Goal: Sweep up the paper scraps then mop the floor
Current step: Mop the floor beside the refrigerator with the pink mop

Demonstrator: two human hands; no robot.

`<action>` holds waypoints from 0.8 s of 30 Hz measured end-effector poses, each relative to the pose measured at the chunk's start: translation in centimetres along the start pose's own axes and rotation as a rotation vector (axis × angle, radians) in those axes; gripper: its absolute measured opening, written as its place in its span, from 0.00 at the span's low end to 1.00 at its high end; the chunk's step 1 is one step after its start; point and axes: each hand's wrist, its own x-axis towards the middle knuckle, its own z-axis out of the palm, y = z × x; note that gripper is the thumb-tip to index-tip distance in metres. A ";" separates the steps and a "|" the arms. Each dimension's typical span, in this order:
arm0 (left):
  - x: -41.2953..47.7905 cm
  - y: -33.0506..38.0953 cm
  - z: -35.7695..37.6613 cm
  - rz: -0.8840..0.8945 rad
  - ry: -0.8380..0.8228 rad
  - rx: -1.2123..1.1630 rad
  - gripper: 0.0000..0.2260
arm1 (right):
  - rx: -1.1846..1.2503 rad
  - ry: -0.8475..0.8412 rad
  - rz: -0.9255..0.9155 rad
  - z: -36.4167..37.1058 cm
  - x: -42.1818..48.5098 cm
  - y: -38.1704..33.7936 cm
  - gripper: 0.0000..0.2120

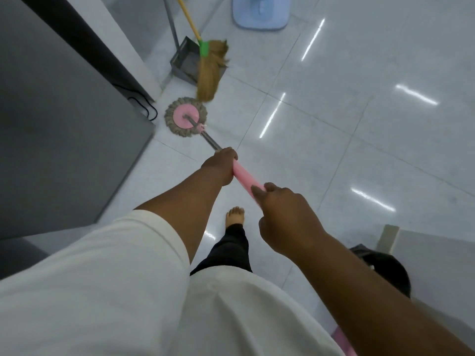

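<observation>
A mop with a round pink head and a grey fringe lies flat on the shiny tiled floor, close to the corner of a grey cabinet. Its grey shaft runs back into a pink grip. My left hand is closed around the front of that grip. My right hand holds it further back, thumb on top. Just beyond the mop head, a straw broom with a yellow handle leans beside a grey dustpan. No paper scraps show on the floor.
A tall grey cabinet fills the left side, with a black cable at its corner. A light blue bucket base stands at the top. A black object and a white furniture edge sit at lower right. My bare foot is below the handle.
</observation>
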 end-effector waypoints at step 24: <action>-13.9 6.6 11.6 0.339 -0.203 0.127 0.17 | 0.114 0.020 0.395 6.2 -20.3 -3.5 0.25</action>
